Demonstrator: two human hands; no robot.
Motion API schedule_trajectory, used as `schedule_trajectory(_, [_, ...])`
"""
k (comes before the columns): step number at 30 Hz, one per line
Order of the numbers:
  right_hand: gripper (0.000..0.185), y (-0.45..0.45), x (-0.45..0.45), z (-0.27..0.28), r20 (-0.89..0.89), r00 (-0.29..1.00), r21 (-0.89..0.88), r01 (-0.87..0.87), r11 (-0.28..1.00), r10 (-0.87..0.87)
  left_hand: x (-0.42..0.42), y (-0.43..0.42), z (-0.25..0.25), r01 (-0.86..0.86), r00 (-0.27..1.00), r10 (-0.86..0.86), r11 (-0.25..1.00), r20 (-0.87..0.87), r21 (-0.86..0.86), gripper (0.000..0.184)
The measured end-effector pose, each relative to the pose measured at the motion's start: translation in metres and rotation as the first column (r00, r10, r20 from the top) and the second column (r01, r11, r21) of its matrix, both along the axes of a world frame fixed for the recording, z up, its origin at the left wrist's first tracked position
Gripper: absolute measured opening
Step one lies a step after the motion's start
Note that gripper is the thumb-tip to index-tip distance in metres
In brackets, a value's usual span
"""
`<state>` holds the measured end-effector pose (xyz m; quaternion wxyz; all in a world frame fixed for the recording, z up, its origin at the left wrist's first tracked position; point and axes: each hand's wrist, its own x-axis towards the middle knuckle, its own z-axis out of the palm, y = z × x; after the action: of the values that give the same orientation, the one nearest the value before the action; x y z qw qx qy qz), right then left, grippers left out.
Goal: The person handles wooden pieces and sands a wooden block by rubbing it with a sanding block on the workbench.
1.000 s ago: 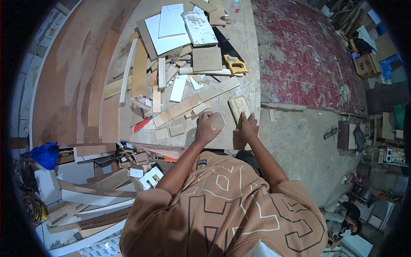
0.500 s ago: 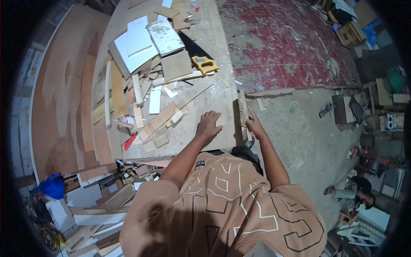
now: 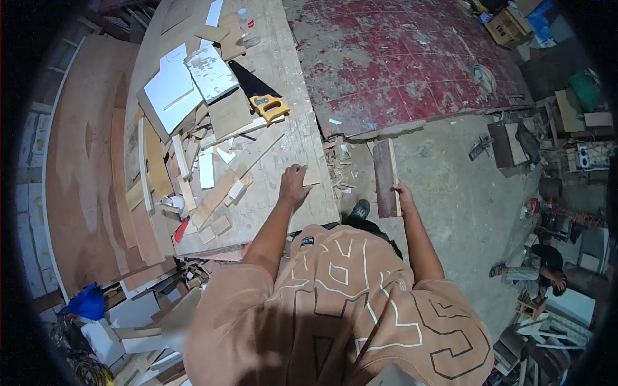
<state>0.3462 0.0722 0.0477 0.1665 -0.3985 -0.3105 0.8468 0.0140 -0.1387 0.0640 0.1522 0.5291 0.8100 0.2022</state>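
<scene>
My left hand (image 3: 295, 185) rests on the worktable with its fingers curled round a small pale wood block (image 3: 311, 176). Out past the table's right edge, my right hand (image 3: 405, 197) grips a wooden board (image 3: 386, 177) by its right edge. The board has a dark brown face and a pale edge, and hangs over the concrete floor, apart from the table. Ahead of my left hand, a handsaw (image 3: 269, 108) with a yellow handle lies against a stack of panels. A long thin wood strip (image 3: 260, 156) lies nearer the hand.
Wood offcuts (image 3: 215, 193), white panels (image 3: 170, 87) and a red-handled tool (image 3: 181, 229) lie on the worktable (image 3: 309, 138). Scraps litter the floor beside it. A raised red floor (image 3: 399, 64) stands ahead right. Another person (image 3: 537, 273) is low at the far right.
My right hand has brought the board away from the table edge to the right, turning its dark face into view. My left hand stays on the block. The camera view has shifted rightward.
</scene>
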Motion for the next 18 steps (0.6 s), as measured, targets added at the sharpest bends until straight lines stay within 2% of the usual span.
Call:
schedule_trajectory(1, [0.062, 0.006, 0.005, -0.003, 0.001, 1.000, -0.040, -0.030, 0.999, 0.030, -0.001, -0.002, -0.003, -0.009, 1.000, 0.009, 0.996, 0.003, -0.094, 0.070])
schedule_trajectory(2, [0.061, 0.011, 0.006, -0.008, -0.019, 0.999, -0.095, -0.037, 0.995, 0.035, 0.000, -0.004, -0.006, -0.020, 1.000, 0.020, 0.995, -0.001, -0.100, 0.070])
schedule_trajectory(6, [0.052, 0.024, -0.004, -0.009, 0.010, 0.997, -0.110, -0.076, 0.991, 0.077, 0.009, -0.008, -0.004, -0.176, 0.983, 0.181, 0.978, 0.039, -0.113, 0.065])
schedule_trajectory(8, [0.046, 0.026, -0.018, -0.001, 0.092, 0.978, 0.020, -0.188, 0.982, 0.185, 0.017, -0.012, 0.000, -0.261, 0.962, 0.266, 0.962, 0.062, -0.085, 0.061])
schedule_trajectory(9, [0.046, 0.025, -0.027, 0.003, 0.087, 0.975, 0.021, -0.206, 0.978, 0.203, 0.022, -0.013, 0.007, -0.342, 0.935, 0.346, 0.938, 0.076, -0.061, 0.059])
schedule_trajectory(11, [0.041, 0.017, -0.053, 0.012, 0.221, 0.921, 0.192, -0.364, 0.912, 0.321, 0.028, -0.017, 0.014, -0.442, 0.892, 0.444, 0.896, 0.083, -0.035, 0.057])
schedule_trajectory(13, [0.035, 0.000, -0.082, 0.013, 0.138, 0.929, 0.146, -0.362, 0.921, 0.343, 0.031, -0.025, 0.018, -0.552, 0.829, 0.543, 0.833, 0.130, 0.041, 0.054])
schedule_trajectory(14, [0.033, -0.009, -0.099, 0.004, 0.140, 0.911, 0.245, -0.413, 0.877, 0.389, 0.032, -0.029, 0.021, -0.573, 0.816, 0.565, 0.819, 0.123, 0.042, 0.054])
schedule_trajectory(15, [0.032, -0.017, -0.113, -0.005, 0.146, 0.889, 0.340, -0.456, 0.822, 0.433, 0.032, -0.034, 0.029, -0.618, 0.775, 0.602, 0.785, 0.192, 0.035, 0.054])
schedule_trajectory(16, [0.032, -0.030, -0.131, 0.005, 0.139, 0.879, 0.340, -0.476, 0.812, 0.457, 0.033, -0.039, 0.036, -0.661, 0.728, 0.634, 0.750, 0.260, 0.026, 0.054])
schedule_trajectory(18, [0.029, -0.058, -0.165, 0.023, 0.307, 0.812, 0.349, -0.581, 0.735, 0.496, 0.036, -0.050, 0.051, -0.689, 0.711, 0.654, 0.722, 0.256, 0.068, 0.054])
